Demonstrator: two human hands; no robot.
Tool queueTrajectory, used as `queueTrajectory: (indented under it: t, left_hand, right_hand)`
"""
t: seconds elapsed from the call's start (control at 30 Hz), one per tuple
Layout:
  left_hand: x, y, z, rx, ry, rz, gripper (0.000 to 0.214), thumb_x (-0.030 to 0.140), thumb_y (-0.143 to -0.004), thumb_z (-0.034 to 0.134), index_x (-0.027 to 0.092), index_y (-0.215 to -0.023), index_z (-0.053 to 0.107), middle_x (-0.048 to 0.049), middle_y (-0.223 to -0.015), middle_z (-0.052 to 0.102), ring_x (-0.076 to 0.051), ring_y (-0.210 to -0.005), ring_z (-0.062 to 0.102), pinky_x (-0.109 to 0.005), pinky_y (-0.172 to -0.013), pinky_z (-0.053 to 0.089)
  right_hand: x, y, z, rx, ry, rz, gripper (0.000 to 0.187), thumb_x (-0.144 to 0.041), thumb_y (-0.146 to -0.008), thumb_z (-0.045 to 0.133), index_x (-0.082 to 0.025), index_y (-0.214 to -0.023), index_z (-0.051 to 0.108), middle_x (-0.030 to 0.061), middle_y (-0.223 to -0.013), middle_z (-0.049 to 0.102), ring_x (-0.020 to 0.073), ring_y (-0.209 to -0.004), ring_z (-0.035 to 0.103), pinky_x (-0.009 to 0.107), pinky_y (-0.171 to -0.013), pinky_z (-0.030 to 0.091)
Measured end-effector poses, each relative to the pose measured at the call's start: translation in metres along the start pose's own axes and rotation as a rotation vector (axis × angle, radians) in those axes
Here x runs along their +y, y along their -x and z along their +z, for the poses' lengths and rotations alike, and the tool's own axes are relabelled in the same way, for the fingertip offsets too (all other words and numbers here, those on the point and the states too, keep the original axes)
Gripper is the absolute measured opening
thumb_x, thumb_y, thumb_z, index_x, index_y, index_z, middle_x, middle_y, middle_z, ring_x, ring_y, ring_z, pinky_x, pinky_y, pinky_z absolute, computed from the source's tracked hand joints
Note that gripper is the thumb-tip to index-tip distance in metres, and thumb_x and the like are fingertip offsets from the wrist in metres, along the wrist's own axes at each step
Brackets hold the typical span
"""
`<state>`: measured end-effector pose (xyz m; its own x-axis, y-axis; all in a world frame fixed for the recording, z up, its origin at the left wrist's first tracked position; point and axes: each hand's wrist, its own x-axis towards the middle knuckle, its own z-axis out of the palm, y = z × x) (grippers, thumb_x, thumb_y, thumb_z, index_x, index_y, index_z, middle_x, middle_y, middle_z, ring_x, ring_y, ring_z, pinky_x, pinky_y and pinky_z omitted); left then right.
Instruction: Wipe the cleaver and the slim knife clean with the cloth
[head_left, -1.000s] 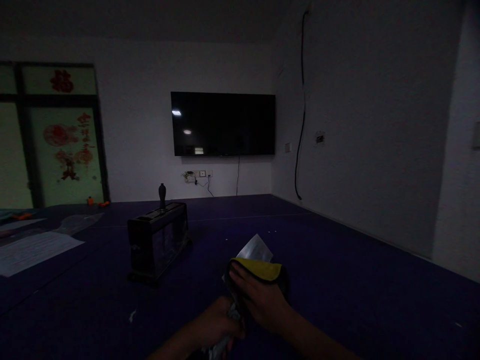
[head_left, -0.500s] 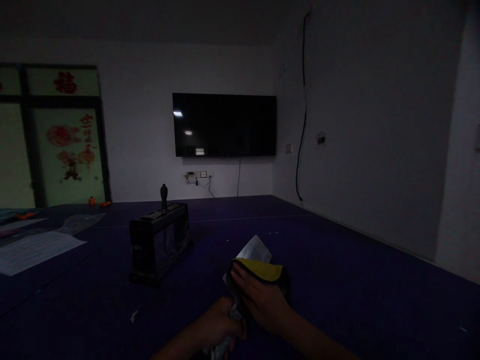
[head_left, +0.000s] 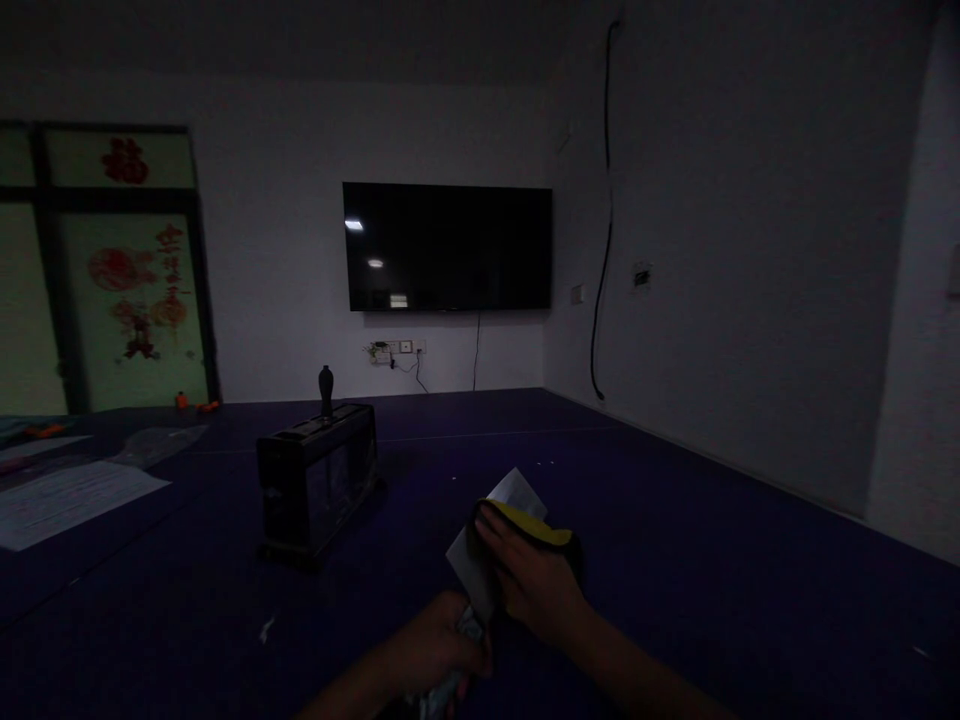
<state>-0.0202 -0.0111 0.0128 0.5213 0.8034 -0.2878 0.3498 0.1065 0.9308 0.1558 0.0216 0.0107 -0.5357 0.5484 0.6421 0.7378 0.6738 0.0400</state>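
My left hand is closed around the grey, mottled handle of a cleaver. Its broad silver blade points up and away from me, over the purple tabletop. Flat against the blade, my right hand presses a yellow cloth with a dark edge. The fingers lie together on the cloth, which covers the blade's middle and right side. Bare metal shows at the far corner and along the left. To the left stands a black knife block with see-through sides and one dark handle sticking up from its top.
Printed paper and a clear plastic bag lie on the purple table at the left. Small orange items sit by its far edge. White scraps are scattered about. A television hangs on the far wall.
My right hand and the cloth have slid slightly up and right along the blade, baring more metal near the handle. My left hand has barely moved.
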Motion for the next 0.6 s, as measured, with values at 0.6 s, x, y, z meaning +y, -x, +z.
queueTrajectory:
  t: [0.6]
  left_hand:
    - [-0.006, -0.006, -0.002, 0.0, -0.047, 0.049, 0.01, 0.019, -0.048, 0.058, 0.015, -0.056, 0.052, 0.0053, -0.038, 0.046, -0.009, -0.03, 0.04, -0.019, -0.031, 0.031]
  right_hand:
    - [0.0, 0.003, 0.0, 0.034, -0.059, -0.076, 0.066, -0.008, -0.079, 0.037, -0.023, -0.139, 0.014, 0.0035, -0.142, 0.025, 0.0176, -0.118, 0.043, 0.029, -0.089, 0.046]
